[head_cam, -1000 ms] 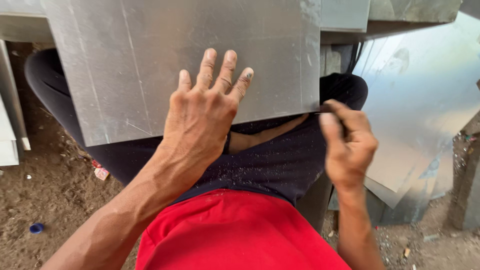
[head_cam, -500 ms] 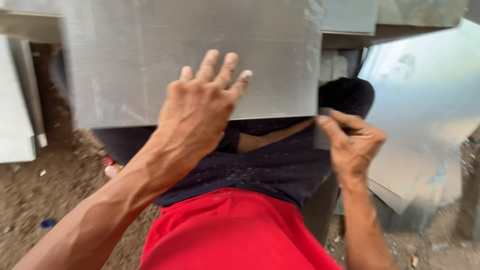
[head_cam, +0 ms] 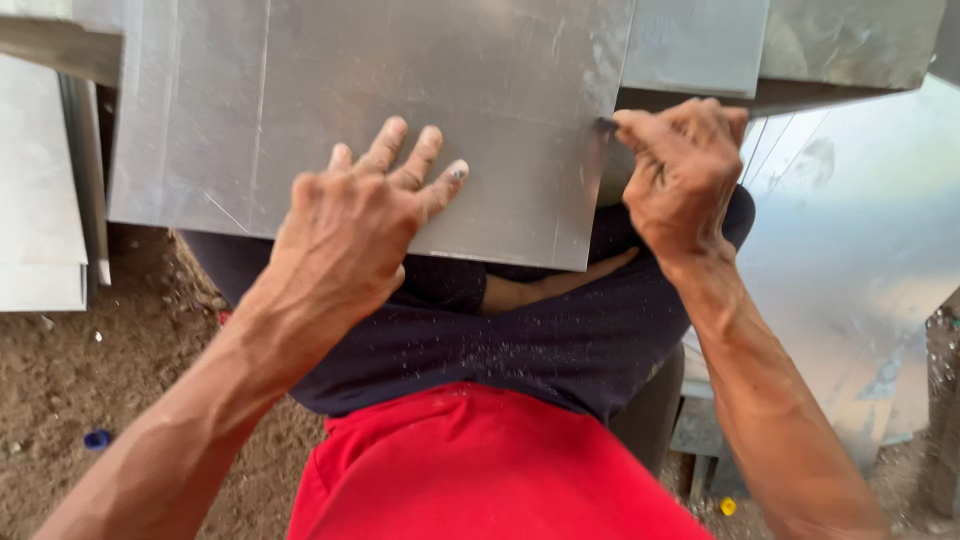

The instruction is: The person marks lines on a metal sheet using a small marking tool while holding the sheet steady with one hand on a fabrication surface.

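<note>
Our left hand presses, fingers spread, on the metal sheet; right hand (fist closed) pinches its edge.

Bare dirt floor w/ small debris; stacked metal sheets at left; shiny sheet right.

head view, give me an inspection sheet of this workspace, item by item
surface: bare dirt ground, with small debris.
job's things: grey metal sheet lying flat across the person's lap, scratched, with a fold line near its left side.
clutter: small blue cap on the dirt at left; small yellow bit at lower right.
hands: left hand pressed flat on the sheet, fingers spread; right hand closed at the sheet's right edge, what it grips is hidden.
cables: nothing seen.
surroundings: more metal sheets leaning at right, pale panels stacked at left.
</note>
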